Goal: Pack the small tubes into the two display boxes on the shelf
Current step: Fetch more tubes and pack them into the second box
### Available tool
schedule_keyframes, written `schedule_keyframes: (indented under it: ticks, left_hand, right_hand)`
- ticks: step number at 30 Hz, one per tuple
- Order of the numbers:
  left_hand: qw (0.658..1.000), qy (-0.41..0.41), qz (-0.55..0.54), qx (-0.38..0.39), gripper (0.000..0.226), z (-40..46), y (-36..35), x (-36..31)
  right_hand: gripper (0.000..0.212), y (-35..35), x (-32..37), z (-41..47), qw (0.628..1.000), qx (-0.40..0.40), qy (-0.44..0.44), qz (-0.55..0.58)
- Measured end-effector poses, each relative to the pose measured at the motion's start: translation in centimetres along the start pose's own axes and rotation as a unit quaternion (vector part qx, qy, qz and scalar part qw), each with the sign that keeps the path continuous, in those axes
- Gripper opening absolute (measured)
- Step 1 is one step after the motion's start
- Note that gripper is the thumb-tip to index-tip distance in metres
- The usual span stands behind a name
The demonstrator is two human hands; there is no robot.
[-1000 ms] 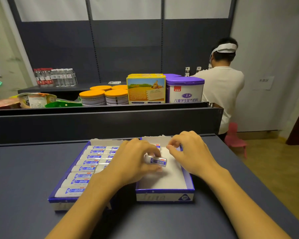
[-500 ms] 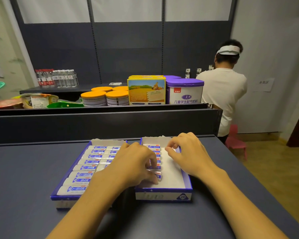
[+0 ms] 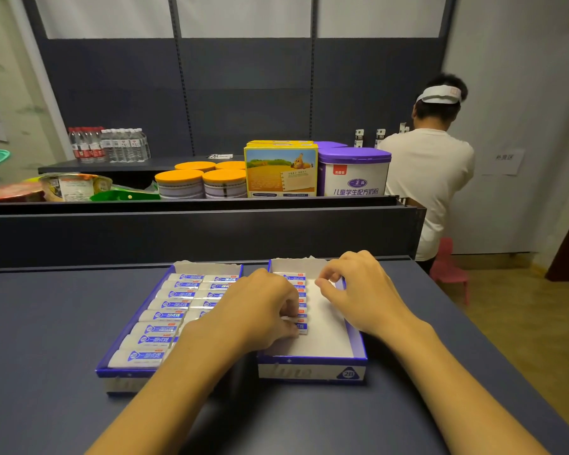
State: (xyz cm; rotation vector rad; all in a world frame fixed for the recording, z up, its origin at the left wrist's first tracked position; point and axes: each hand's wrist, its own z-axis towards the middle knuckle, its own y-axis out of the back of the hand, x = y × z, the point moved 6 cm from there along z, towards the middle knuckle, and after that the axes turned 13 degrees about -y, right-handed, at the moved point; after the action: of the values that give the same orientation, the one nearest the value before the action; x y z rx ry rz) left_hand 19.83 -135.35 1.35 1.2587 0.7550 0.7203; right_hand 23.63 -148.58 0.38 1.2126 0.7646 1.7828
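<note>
I see a matt, smooth dark-blue shelf top, two blue-and-white cardboard display boxes with matt white paper floors, and small white glossy plastic tubes with blue labels.

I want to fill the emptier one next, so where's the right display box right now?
In the head view the right display box sits right of centre on the dark shelf, beside the fuller left display box, under both hands.
</note>
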Motion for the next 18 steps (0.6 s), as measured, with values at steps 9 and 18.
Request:
schedule_keyframes:
  ticks: [9,18]
  left_hand:
    - [1.0,0.008,-0.008,-0.003,0.029,-0.3,0.0,0.0]
    - [0.994,0.057,-0.006,-0.095,0.031,-2.1,1.8,-0.4]
  right_hand:
    - [0.026,0.2,0.2,0.0,1.0,0.0,0.002,-0.012]
    - [0.027,1.1,0.9,-0.2,0.998,-0.035,0.029,-0.053]
